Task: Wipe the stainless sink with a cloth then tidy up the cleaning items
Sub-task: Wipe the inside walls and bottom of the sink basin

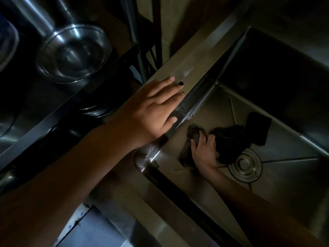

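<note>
The stainless sink [288,175] fills the right half of the dim head view, its round drain [245,164] near the middle of the basin floor. My right hand [204,148] is down in the basin, shut on a dark cloth [193,138] pressed against the floor by the left wall. A dark scrubby pad [229,139] and a flat black object [258,127] lie just beyond that hand. My left hand [154,107] rests flat, fingers spread, on the sink's rim [192,68].
A glass bowl [73,54] stands on the dark counter at the upper left, with a steel cylinder [35,16] behind it. Stacked plates [96,109] show under my left forearm. Dark upright bars [142,41] stand behind the rim.
</note>
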Demonstrator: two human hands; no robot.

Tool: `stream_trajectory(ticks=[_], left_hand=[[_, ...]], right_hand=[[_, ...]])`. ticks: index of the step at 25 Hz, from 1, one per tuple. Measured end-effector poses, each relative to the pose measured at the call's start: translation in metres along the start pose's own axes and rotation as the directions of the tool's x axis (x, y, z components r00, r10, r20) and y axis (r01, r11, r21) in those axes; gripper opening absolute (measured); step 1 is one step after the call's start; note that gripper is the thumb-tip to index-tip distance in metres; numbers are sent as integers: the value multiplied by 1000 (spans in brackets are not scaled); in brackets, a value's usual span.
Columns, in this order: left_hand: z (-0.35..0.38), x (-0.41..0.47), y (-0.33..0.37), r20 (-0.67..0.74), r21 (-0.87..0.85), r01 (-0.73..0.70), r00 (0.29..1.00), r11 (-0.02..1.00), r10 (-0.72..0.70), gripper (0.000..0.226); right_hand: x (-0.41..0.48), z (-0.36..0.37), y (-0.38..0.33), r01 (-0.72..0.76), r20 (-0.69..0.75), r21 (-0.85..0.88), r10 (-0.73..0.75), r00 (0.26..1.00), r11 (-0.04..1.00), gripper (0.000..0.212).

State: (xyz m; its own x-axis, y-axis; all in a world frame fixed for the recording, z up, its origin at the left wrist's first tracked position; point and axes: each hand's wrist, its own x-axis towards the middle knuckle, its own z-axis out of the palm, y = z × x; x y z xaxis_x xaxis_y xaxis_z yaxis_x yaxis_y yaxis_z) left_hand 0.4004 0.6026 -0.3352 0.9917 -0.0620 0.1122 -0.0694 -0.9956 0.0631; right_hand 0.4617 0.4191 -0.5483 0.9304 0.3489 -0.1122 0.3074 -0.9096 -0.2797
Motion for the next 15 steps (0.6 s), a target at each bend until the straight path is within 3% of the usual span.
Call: stream_trajectory(ticks=[4, 7, 9, 12, 15], left_hand=[[5, 43, -16, 7, -62, -91, 996, 994, 91, 49], [8, 51, -17, -11, 4, -104, 994, 995, 104, 55], [10, 51, -17, -40, 38, -117, 992, 992, 118, 55], [14, 52, -21, -73, 69, -125, 989, 990, 130, 54], [18, 52, -23, -91, 61, -126, 987, 990, 131, 55]], right_hand=[[12, 3, -10, 67, 10, -27, -66, 998, 997, 45], [34, 7, -23, 77, -96, 87, -69, 993, 993, 39], [53, 8, -31, 25, -84, 137, -14, 996, 990, 38], [87, 8, -26, -71, -42, 61, 73, 996, 996, 43], [110, 2, -9, -54, -30, -38, 52, 998, 998, 43]])
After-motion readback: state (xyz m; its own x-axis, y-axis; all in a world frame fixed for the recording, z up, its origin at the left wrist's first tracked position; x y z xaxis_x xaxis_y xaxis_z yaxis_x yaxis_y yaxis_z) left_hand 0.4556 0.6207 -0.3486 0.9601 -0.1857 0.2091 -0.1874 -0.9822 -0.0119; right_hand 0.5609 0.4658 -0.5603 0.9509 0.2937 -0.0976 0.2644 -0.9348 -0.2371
